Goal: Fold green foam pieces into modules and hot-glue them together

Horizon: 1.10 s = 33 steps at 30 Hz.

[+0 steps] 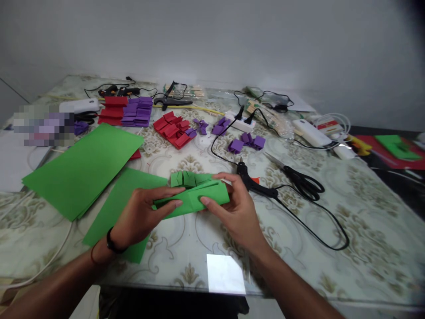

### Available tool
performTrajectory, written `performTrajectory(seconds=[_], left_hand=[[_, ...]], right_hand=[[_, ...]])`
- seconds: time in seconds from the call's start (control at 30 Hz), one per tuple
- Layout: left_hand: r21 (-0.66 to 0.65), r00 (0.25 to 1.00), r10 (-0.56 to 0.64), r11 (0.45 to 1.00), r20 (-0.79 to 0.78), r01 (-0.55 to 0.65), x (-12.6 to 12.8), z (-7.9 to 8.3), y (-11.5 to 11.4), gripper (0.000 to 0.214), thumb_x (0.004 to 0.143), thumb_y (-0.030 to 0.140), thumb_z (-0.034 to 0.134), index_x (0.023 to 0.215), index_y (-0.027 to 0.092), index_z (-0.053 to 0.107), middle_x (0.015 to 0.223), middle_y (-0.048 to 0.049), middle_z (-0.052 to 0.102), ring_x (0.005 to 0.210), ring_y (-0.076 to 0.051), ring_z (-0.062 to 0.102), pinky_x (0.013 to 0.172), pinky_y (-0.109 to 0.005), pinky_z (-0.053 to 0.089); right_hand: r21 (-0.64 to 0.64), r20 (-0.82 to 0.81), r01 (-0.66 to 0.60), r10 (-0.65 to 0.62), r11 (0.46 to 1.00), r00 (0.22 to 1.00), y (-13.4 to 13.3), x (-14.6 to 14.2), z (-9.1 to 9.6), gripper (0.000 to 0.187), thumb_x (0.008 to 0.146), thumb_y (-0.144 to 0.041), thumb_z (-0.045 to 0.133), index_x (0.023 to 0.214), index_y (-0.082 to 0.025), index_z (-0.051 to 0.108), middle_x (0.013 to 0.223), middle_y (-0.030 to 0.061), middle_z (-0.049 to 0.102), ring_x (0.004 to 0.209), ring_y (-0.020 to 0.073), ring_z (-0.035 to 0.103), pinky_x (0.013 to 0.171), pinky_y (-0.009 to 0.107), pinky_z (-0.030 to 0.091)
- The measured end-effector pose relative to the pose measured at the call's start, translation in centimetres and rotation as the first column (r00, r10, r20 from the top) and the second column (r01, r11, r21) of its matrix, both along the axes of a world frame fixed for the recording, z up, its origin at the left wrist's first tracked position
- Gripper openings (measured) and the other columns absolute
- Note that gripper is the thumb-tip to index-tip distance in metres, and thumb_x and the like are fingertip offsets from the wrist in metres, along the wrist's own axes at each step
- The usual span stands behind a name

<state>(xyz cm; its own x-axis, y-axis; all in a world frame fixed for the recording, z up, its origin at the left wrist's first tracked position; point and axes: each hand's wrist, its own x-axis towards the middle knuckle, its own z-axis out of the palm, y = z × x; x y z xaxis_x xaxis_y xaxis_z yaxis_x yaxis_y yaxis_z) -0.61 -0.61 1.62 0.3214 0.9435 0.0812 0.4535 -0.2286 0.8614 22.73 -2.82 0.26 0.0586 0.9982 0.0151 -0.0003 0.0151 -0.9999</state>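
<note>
Two hands hold one folded green paper (209, 198) above the middle part of the worktop (368, 252), closer to its near edge than to its far edge. The left hand (144, 212) pinches the left end of it, with the thumb in front and the fingers on the upper side. The grip of the right hand (241, 212) is also closed on the paper: the thumb presses the front face, and the fingers go around behind the right end. There the paper is bent over in a rounded way, so I judge that this fold is not yet pressed flat.

Just behind it lie small folded green pieces (186, 178), partly hidden, so I cannot count them surely. In my judgement the green folding is only at its beginning, because a stack of green sheets (91, 168) lies flat toward the left edge, and a separate green sheet (111, 212) lies partly under the left arm. The red and purple work seems more advanced: a cluster of red folded pieces (172, 128) and several purple folded pieces (247, 141) lie toward the far edge. Right of the hands, a black glue gun (260, 187) rests near the scissors (300, 181).
</note>
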Motion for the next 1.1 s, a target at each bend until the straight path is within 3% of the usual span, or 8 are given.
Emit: performTrajectory(seconds=[0.07,0.1,0.2,0.3,0.53,0.77,0.93,1.1], left_hand=[[-0.005,1.0,0.011,1.0,-0.002,-0.011,0.1,0.0,-0.1,0.028,0.096,0.041,0.078,0.119,0.029,0.087,0.119,-0.0016,0.086,0.108,-0.03,0.084,0.093,-0.039,0.068],[-0.003,1.0,0.017,1.0,0.003,-0.017,0.1,0.0,-0.1,0.028,0.096,0.041,0.079,0.119,0.029,0.087,0.12,-0.0016,0.086,0.108,-0.03,0.084,0.095,-0.039,0.068],[-0.011,0.999,0.021,1.0,0.029,-0.02,0.2,-0.1,-0.2,0.032,0.096,0.042,0.079,0.123,0.028,0.085,0.123,-0.0031,0.085,0.111,-0.031,0.083,0.101,-0.043,0.067],[-0.012,0.999,-0.006,1.0,0.044,0.007,0.2,-0.3,-0.2,0.033,0.098,0.042,0.076,0.126,0.026,0.084,0.127,-0.0049,0.083,0.116,-0.032,0.082,0.108,-0.047,0.064],[0.013,0.988,-0.146,0.989,0.045,0.145,0.4,-0.4,-0.3,0.037,0.103,0.036,0.071,0.139,0.029,0.077,0.138,-0.0025,0.079,0.127,-0.027,0.077,0.115,-0.042,0.06],[0.089,0.966,-0.259,0.962,0.014,0.256,0.3,-0.1,-0.4,0.033,0.108,0.03,0.063,0.136,0.03,0.079,0.135,-0.0019,0.081,0.123,-0.026,0.079,0.113,-0.039,0.061],[0.1,0.965,-0.26,0.96,-0.02,0.26,0.2,-0.3,-0.4,0.033,0.108,0.029,0.063,0.138,0.03,0.078,0.138,-0.0009,0.08,0.127,-0.026,0.077,0.114,-0.037,0.061],[0.225,0.973,-0.233,0.947,-0.007,0.228,0.0,-0.9,-0.2,0.032,0.106,0.023,0.066,0.135,0.027,0.079,0.134,-0.0023,0.081,0.123,-0.025,0.079,0.109,-0.037,0.065]], right_hand=[[-0.04,-0.085,-0.006,0.003,0.999,0.996,0.2,-0.1,-0.1,0.066,0.08,-0.041,0.093,0.135,-0.032,0.058,0.101,0.0013,0.073,0.081,0.0202,0.073,0.068,0.031,0.068],[-0.074,-0.117,-0.041,0.032,0.996,0.993,0.3,-0.1,-0.2,0.064,0.08,-0.042,0.093,0.134,-0.031,0.059,0.101,0.0012,0.074,0.08,0.02,0.074,0.068,0.032,0.068],[-0.178,-0.149,-0.143,0.117,0.974,0.982,0.7,0.1,-0.5,0.044,0.082,-0.052,0.09,0.109,-0.023,0.072,0.095,0.0026,0.076,0.071,0.0189,0.073,0.064,0.032,0.068],[-0.222,-0.152,-0.133,0.1,0.966,0.983,0.9,0.2,-0.8,0.043,0.08,-0.056,0.091,0.096,-0.019,0.076,0.086,0.0031,0.078,0.063,0.0179,0.072,0.062,0.033,0.067],[-0.182,-0.158,-0.147,0.118,0.972,0.98,0.6,0.0,-1.1,0.037,0.08,-0.05,0.092,0.098,-0.02,0.08,0.086,0.0022,0.079,0.067,0.0182,0.073,0.062,0.031,0.067],[-0.175,-0.162,-0.161,0.133,0.971,0.978,0.5,-0.2,-0.6,0.036,0.077,-0.048,0.095,0.097,-0.021,0.08,0.086,0.0012,0.078,0.072,0.0195,0.074,0.064,0.031,0.067],[-0.157,-0.187,-0.163,0.132,0.974,0.973,0.5,-0.1,-0.2,0.036,0.079,-0.051,0.093,0.093,-0.021,0.079,0.083,-0.0002,0.077,0.069,0.0169,0.073,0.065,0.029,0.066],[-0.142,-0.215,-0.137,0.105,0.98,0.971,0.7,0.0,0.0,0.042,0.086,-0.06,0.085,0.085,-0.019,0.078,0.076,-0.0004,0.073,0.062,0.0144,0.07,0.063,0.028,0.065]])
